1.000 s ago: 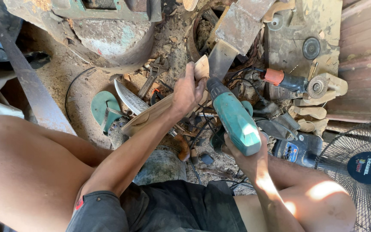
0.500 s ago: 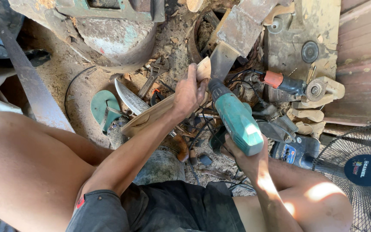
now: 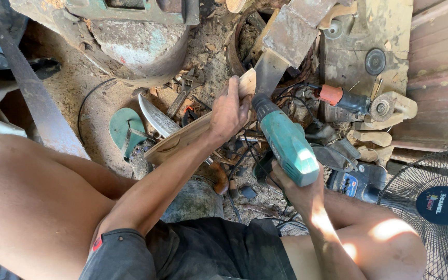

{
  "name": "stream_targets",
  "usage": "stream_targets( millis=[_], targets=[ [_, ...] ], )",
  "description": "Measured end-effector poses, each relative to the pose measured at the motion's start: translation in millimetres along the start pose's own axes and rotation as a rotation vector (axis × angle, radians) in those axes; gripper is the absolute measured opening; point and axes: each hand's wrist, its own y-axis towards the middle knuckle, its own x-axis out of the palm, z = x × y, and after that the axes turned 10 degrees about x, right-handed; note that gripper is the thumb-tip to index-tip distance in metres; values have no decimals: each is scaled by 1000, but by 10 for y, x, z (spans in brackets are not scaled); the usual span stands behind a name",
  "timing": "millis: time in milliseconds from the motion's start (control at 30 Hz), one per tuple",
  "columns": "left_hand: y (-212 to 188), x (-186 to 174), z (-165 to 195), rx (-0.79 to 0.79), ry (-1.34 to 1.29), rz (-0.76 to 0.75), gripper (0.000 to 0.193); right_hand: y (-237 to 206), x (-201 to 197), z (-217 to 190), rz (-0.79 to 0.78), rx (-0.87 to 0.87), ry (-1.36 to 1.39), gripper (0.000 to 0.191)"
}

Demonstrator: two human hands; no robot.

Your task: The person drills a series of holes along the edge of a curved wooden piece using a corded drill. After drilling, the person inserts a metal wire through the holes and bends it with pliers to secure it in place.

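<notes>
While both hands work close together, risks run so:
Left hand (image 3: 229,111): fingers wrapped tight round the wood (image 3: 182,139), which slants from 8 to 2 o'clock.
Slip: bit skids into those fingers.
Right hand (image 3: 292,187): fingers closed round the drill (image 3: 286,142) grip.
Cords (image 3: 245,155): could snag.
</notes>
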Motion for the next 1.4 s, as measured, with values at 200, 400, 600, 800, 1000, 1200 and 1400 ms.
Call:
stream_targets(
  millis=[200, 400, 600, 800, 1000, 1200, 1400],
  targets=[
    [0, 19, -3, -28, 29, -28, 41, 1, 10, -8, -4, 1, -3, 35],
    [1, 26, -2, 21, 43, -11, 43, -2, 38, -4, -31, 70, 120, 31],
    [14, 26, -46, -108, -35, -144, 43, 70, 72, 26, -26, 111, 156, 31],
    [53, 57, -88, -65, -16, -118, 44, 146, 77, 18, -21, 98, 161, 26],
    [50, 39, -32, -24, -33, -101, 39, 167, 53, -50, -43, 68, 176, 18],
    [1, -64, 56, -76, -49, -174, 38, 149, 59, -73, -61, 57, 177, 13],
    [21, -182, 208, -93, 8, -143, 38, 39, 2, -132, -10, -39, 96, 18]
  ],
)
